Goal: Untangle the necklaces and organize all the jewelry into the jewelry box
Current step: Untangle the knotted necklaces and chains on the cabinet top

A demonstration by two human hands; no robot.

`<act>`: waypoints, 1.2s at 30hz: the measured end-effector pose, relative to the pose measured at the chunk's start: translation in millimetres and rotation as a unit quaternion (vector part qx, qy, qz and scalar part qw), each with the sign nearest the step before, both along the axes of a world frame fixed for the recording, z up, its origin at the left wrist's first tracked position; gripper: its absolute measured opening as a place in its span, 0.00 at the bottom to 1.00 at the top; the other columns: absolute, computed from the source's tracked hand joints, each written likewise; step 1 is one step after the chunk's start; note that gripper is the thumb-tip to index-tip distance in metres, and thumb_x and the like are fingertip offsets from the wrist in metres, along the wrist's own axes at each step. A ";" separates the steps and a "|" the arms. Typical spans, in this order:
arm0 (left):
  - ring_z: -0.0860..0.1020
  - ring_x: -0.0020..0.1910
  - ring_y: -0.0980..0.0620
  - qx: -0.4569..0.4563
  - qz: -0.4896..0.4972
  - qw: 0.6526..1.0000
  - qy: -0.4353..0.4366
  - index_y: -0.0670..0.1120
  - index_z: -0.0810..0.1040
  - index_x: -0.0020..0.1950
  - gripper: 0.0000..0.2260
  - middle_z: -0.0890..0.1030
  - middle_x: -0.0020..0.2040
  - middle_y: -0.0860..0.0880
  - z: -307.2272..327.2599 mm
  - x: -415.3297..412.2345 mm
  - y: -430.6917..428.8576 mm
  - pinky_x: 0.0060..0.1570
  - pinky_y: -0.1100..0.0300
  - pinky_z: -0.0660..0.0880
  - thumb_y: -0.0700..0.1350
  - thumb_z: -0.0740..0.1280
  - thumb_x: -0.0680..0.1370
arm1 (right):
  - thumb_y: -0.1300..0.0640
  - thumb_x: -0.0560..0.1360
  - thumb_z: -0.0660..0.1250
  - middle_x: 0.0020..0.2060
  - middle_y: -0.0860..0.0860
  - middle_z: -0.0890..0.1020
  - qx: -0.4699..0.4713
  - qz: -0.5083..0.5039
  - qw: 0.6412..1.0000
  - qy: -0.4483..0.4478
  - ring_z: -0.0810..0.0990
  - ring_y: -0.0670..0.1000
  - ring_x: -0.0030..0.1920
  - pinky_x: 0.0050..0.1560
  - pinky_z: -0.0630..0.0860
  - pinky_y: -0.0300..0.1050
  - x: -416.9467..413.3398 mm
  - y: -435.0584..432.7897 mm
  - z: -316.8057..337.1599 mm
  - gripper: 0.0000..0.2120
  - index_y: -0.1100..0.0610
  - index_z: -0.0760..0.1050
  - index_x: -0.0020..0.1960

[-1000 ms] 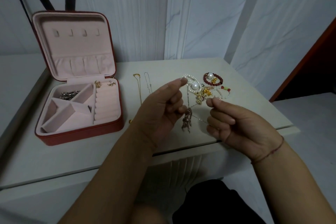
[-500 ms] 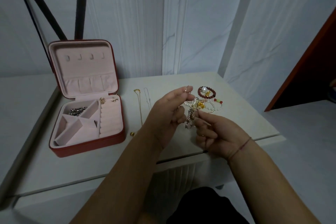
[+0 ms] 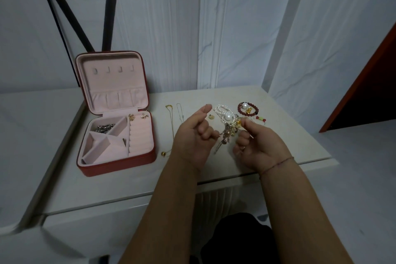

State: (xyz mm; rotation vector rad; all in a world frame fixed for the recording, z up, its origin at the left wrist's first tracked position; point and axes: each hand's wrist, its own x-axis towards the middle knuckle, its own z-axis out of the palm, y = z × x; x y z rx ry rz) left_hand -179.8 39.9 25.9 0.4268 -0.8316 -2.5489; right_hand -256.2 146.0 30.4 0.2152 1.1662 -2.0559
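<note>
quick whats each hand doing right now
Left hand: closed, pinching the tangled necklaces.
Right hand: closed, pinching the same tangle from its other side.

1. A white table [image 3: 128, 182] with a smooth, pale top stands against the wall; its front edge overhangs a ribbed white panel [image 3: 214, 197] below.
2. The wall [image 3: 246, 28] is white with faint grey veins, and it folds into a corner with upright ridges behind the table.
3. A thick black bar [image 3: 68, 9] leans slantwise against the wall at the upper left, and a second black bar [image 3: 110, 6] stands almost upright just beside it.
4. A red-brown panel [image 3: 364, 79] slants along the right edge, with a dark space beneath it.
5. A low white ledge [image 3: 32, 124] runs along the table's left side.
6. Dark cloth [image 3: 240, 240] shows at the bottom.
</note>
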 end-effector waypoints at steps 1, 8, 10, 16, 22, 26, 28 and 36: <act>0.60 0.21 0.58 0.008 -0.002 1.000 0.007 0.42 0.75 0.52 0.09 0.60 0.22 0.53 0.0 1.2 -0.8 0.25 0.66 0.68 0.38 0.56 0.81 | 0.57 0.79 0.60 0.21 0.46 0.64 -0.010 0.006 1.000 0.007 0.60 0.44 0.19 0.34 0.60 0.38 1.4 -0.3 -1.3 0.11 0.54 0.71 0.38; 0.59 0.19 0.60 -0.115 -0.040 0.992 0.022 0.44 0.74 0.55 0.12 0.68 0.28 0.51 4.4 -2.3 0.4 0.17 0.69 0.57 0.36 0.53 0.81 | 0.50 0.78 0.64 0.26 0.47 0.64 0.049 0.124 0.982 0.137 0.60 0.43 0.21 0.27 0.67 0.35 15.2 4.4 -3.7 0.07 0.53 0.71 0.45; 0.59 0.19 0.60 -0.145 -0.039 0.988 0.021 0.43 0.75 0.56 0.11 0.71 0.32 0.50 4.8 -3.0 2.5 0.17 0.69 0.57 0.35 0.55 0.80 | 0.53 0.76 0.66 0.30 0.48 0.67 0.070 0.160 0.960 0.217 0.62 0.44 0.25 0.32 0.65 0.38 16.9 8.5 -4.0 0.05 0.52 0.75 0.43; 0.59 0.21 0.60 -0.184 -0.020 0.983 0.000 0.45 0.77 0.55 0.11 0.74 0.38 0.50 4.9 -1.0 3.7 0.19 0.69 0.59 0.36 0.58 0.80 | 0.59 0.74 0.69 0.26 0.45 0.75 0.136 0.103 0.933 0.316 0.67 0.44 0.27 0.34 0.67 0.39 15.5 13.6 -5.4 0.04 0.58 0.81 0.47; 0.60 0.22 0.59 -0.229 0.003 0.972 -0.053 0.47 0.78 0.53 0.12 0.73 0.37 0.49 5.0 4.7 -0.1 0.19 0.68 0.60 0.34 0.60 0.78 | 0.66 0.72 0.69 0.33 0.48 0.80 0.091 0.045 0.942 0.319 0.75 0.41 0.30 0.33 0.72 0.34 15.0 14.7 -2.8 0.06 0.58 0.80 0.47; 0.60 0.22 0.58 -0.289 -0.011 0.949 -0.125 0.46 0.79 0.53 0.11 0.75 0.39 0.46 2.5 10.8 -3.4 0.19 0.68 0.59 0.34 0.62 0.77 | 0.69 0.72 0.68 0.30 0.45 0.81 0.075 -0.036 0.939 0.333 0.76 0.41 0.30 0.34 0.73 0.36 12.3 13.5 -2.1 0.10 0.55 0.77 0.44; 0.61 0.22 0.58 -0.334 -0.026 0.931 -0.143 0.44 0.79 0.54 0.09 0.75 0.33 0.49 0.5 12.6 -4.1 0.20 0.67 0.60 0.36 0.65 0.77 | 0.70 0.73 0.67 0.27 0.44 0.79 0.060 -0.044 0.943 0.323 0.73 0.41 0.27 0.34 0.71 0.37 11.6 13.1 -2.9 0.10 0.55 0.76 0.43; 0.64 0.21 0.60 -0.418 0.012 0.894 -0.162 0.44 0.83 0.51 0.07 0.68 0.20 0.58 3.7 12.4 0.7 0.22 0.69 0.61 0.45 0.68 0.77 | 0.70 0.75 0.63 0.30 0.49 0.77 0.029 -0.013 0.968 0.250 0.68 0.43 0.25 0.33 0.67 0.37 9.6 12.9 -3.4 0.10 0.57 0.78 0.44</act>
